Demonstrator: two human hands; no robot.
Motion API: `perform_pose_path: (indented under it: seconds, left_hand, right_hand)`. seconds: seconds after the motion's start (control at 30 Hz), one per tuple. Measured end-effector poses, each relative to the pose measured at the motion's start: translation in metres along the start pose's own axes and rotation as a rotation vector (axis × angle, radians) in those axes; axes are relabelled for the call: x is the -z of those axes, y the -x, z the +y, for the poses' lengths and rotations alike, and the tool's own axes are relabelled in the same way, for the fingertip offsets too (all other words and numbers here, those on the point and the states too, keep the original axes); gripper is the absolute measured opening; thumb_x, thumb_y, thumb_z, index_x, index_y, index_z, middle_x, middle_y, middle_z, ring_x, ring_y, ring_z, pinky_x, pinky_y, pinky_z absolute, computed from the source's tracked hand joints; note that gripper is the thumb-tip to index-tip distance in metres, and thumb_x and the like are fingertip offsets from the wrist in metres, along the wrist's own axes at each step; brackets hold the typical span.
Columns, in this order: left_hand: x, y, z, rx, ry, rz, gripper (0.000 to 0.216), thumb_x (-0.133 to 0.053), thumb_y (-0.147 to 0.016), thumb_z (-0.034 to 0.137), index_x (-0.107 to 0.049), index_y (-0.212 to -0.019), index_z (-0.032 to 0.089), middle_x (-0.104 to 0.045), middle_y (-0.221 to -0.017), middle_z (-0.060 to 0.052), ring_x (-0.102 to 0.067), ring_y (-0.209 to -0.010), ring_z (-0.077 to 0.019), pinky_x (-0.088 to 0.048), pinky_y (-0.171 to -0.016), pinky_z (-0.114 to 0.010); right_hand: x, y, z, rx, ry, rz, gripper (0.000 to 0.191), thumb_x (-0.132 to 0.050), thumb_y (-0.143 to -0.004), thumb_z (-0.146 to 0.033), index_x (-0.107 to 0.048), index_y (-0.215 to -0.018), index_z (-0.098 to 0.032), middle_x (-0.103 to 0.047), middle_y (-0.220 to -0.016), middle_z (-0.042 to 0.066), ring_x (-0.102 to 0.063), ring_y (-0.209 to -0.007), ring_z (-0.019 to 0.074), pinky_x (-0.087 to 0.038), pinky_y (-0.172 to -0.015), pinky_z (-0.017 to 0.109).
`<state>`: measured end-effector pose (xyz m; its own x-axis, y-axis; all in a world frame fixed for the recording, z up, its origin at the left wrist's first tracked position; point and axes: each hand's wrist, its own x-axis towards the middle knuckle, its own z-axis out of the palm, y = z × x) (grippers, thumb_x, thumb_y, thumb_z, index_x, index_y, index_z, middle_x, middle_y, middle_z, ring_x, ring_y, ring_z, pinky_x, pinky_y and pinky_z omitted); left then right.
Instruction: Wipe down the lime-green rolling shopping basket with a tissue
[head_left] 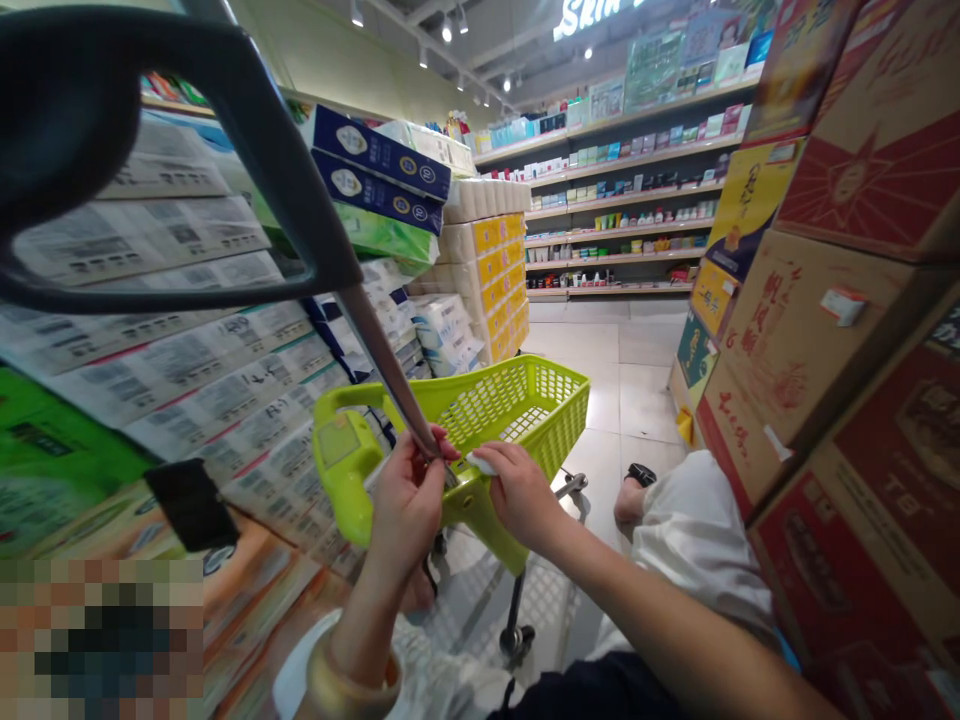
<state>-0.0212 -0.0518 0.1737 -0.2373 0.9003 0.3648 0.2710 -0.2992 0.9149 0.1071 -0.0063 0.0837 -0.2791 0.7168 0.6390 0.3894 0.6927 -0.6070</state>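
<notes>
In the head view a lime-green shopping cart (pixel 559 390) with a latticed basket stands before me. Its metal pole (pixel 390 375) slants up to a dark grey handle loop (pixel 330 235) at the upper left. My left hand (pixel 409 490) is closed around the pole's lower end, where it meets the cart. Beside it, my right hand (pixel 521 490) rests closed at the basket's near rim, pinching a small white wad (pixel 481 463) that looks like a tissue or wipe. The right fingertips are partly hidden.
Stacked paper packs (pixel 172 240) rise on the left, with a black phone-like slab (pixel 191 505) below. Printed cartons (pixel 810 330) wall the right side. Shelves of small boxes (pixel 622 190) stand behind the tiled floor (pixel 592 350). A cart wheel (pixel 516 638) is near my feet.
</notes>
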Motion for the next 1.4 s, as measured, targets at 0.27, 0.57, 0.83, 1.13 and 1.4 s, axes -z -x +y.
perform_pose_path:
  seconds: [0.27, 0.57, 0.83, 1.13, 1.4]
  left_hand:
    - [0.018, 0.004, 0.001, -0.08, -0.343, -0.11, 0.036, -0.053, -0.076, 0.031, -0.052, -0.11, 0.02, -0.069, -0.094, -0.005, -0.068, -0.088, -0.0199, -0.055, -0.082, -0.035]
    - [0.03, 0.01, 0.003, 0.067, -0.859, -0.212, 0.045, -0.064, -0.076, 0.044, -0.057, -0.117, 0.026, -0.074, -0.098, -0.003, -0.07, -0.091, -0.0221, -0.053, -0.075, -0.029]
    - [0.021, 0.016, 0.009, 0.19, -1.168, -0.191, 0.046, -0.062, -0.073, 0.059, -0.066, -0.11, 0.032, -0.074, -0.093, -0.004, -0.069, -0.094, -0.0276, -0.047, -0.074, -0.033]
    - [0.018, 0.018, 0.011, 0.142, -1.157, -0.175, 0.044, -0.063, -0.072, 0.058, -0.068, -0.104, 0.028, -0.074, -0.084, -0.007, -0.07, -0.083, -0.0316, -0.046, -0.066, -0.035]
    - [0.019, 0.021, 0.016, 0.115, -1.156, -0.216, 0.044, -0.058, -0.077, 0.058, -0.066, -0.108, 0.028, -0.074, -0.088, -0.01, -0.069, -0.083, -0.0336, -0.046, -0.067, -0.039]
  right_hand:
    - [-0.003, 0.008, -0.017, 0.069, -0.006, -0.004, 0.047, -0.046, -0.074, -0.003, -0.058, -0.116, -0.019, -0.064, -0.116, 0.009, -0.055, -0.11, 0.0223, -0.045, -0.1, 0.042]
    - [-0.009, 0.015, -0.026, -0.001, -0.13, 0.048, 0.05, -0.049, -0.074, -0.003, -0.053, -0.121, -0.022, -0.059, -0.115, 0.009, -0.059, -0.105, 0.0197, -0.051, -0.092, 0.034]
    - [0.0, 0.027, -0.032, -0.011, -0.153, 0.058, 0.05, -0.055, -0.073, -0.011, -0.047, -0.122, -0.021, -0.06, -0.116, 0.009, -0.057, -0.11, 0.023, -0.046, -0.098, 0.04]
    - [0.047, 0.018, -0.059, 0.006, 0.033, 0.171, 0.048, -0.069, -0.076, -0.029, -0.054, -0.122, -0.028, -0.03, -0.151, 0.007, -0.007, -0.146, 0.0374, -0.014, -0.115, 0.063]
    - [0.055, 0.011, -0.094, 0.109, 0.035, 0.042, 0.012, -0.074, -0.075, -0.026, -0.072, -0.083, -0.034, -0.043, -0.142, -0.004, -0.012, -0.146, 0.0376, -0.025, -0.11, 0.062]
